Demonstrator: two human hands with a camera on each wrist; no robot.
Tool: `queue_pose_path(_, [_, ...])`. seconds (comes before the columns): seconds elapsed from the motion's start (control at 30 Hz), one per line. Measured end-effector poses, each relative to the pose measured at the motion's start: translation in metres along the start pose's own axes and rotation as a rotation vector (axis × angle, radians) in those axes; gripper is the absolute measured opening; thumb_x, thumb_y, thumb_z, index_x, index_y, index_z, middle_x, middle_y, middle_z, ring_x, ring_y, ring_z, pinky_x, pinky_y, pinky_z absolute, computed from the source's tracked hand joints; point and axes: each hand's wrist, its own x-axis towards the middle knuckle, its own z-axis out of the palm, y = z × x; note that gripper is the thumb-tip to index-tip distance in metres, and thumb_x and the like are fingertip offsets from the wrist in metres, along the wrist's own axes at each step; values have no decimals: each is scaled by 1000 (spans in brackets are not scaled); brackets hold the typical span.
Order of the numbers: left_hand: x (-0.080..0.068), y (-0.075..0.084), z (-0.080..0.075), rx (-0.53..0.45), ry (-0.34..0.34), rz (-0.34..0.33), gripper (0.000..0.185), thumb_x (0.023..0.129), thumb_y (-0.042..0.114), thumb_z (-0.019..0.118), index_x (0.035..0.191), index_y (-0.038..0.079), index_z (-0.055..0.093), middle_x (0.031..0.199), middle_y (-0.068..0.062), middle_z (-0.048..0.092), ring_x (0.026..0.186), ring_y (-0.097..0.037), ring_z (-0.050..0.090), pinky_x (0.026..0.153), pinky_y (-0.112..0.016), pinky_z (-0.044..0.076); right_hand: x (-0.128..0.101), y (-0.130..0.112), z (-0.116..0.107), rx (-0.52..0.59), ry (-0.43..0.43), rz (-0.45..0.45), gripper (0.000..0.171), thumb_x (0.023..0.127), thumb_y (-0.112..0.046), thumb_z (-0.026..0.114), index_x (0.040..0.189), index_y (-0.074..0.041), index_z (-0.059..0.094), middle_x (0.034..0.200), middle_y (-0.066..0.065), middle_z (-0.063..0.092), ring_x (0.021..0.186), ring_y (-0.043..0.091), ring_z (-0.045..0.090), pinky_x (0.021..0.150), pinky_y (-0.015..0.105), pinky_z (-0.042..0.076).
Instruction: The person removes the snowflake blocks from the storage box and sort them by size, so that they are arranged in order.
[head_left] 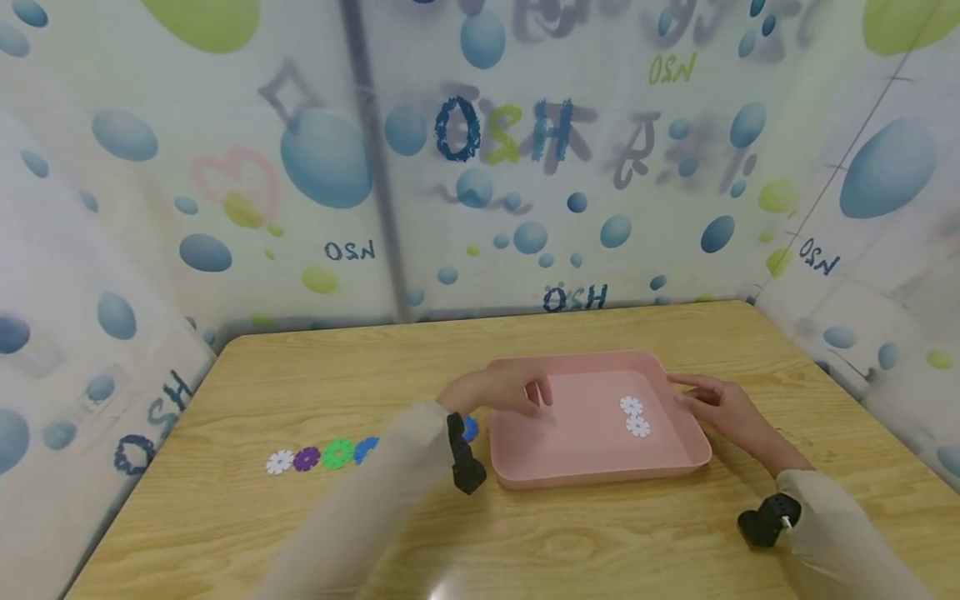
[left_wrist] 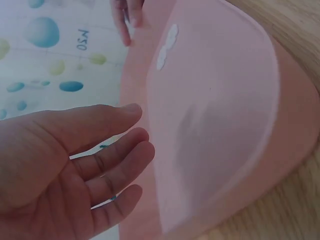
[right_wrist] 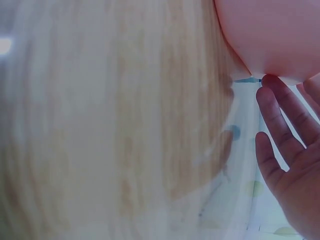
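Observation:
A pink tray [head_left: 562, 454] sits on the wooden table. Two white flower-shaped discs [head_left: 637, 427] lie in its right half, edges meeting; the left wrist view shows these white discs [left_wrist: 167, 47] as well. Above the tray's left side hangs my left hand [head_left: 506, 388], fingers loosely bent. In the left wrist view nothing is between the thumb and fingers of this left hand [left_wrist: 75, 170]. My right hand [head_left: 731, 412] is at the tray's right rim with fingertips touching it. Seen from the right wrist, the right hand [right_wrist: 295, 160] has fairly straight fingers against the tray's outer wall [right_wrist: 275, 40].
Left of the tray runs a row of flower-shaped discs: white [head_left: 280, 462], purple [head_left: 307, 458], green [head_left: 337, 454] and blue [head_left: 366, 450]. My left forearm hides part of the row; another blue disc [head_left: 470, 429] shows beside the tray. A patterned curtain [head_left: 480, 233] stands behind the table.

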Motion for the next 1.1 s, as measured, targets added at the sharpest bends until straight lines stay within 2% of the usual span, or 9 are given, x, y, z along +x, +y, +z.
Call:
queue_pose_path(0.17, [21,12,8,3,-64,-31,14,87,11,65,101,11,64,94,3,59,86,-10,54,75,-22,44,0,1,-1,-2,-2,-5,46,96,-24,52,134,1,45,125,27,51,92,-3,56,73,21,48])
queue_pose_path(0.37, [39,28,15,28,-97,-38,15,87,13,66,101,13,65,97,5,61,87,-9,54,79,-22,44,0,2,-2,-13,-1,-3,46,96,-25,52,134,1,46,125,27,51,92,-4,56,73,20,48])
queue_pose_path(0.67, [70,52,28,-52,-115,-65,16,85,12,67,100,11,62,94,2,55,86,-13,50,76,-22,41,1,2,-2,-16,0,-5,46,96,-25,52,134,1,46,124,27,53,92,-5,56,73,20,48])
queue_pose_path(0.8, [80,61,32,-61,-112,-92,17,85,10,68,101,12,61,93,2,53,84,-13,49,74,-23,40,1,2,-1,-7,1,-16,46,96,-24,52,134,1,46,123,27,53,92,-5,56,73,20,48])
queue_pose_path(0.97, [88,68,34,5,-130,-77,19,84,11,68,102,13,62,94,3,53,84,-11,48,71,-21,38,1,4,-1,-7,8,-23,45,96,-23,53,134,1,46,123,27,53,92,-5,56,73,20,48])
queue_pose_path(1.1, [93,70,39,2,-139,-83,17,84,11,68,100,14,63,93,3,53,82,-10,47,68,-20,37,2,3,-1,-2,1,-29,45,96,-22,53,134,1,46,123,27,54,92,-3,57,73,20,48])
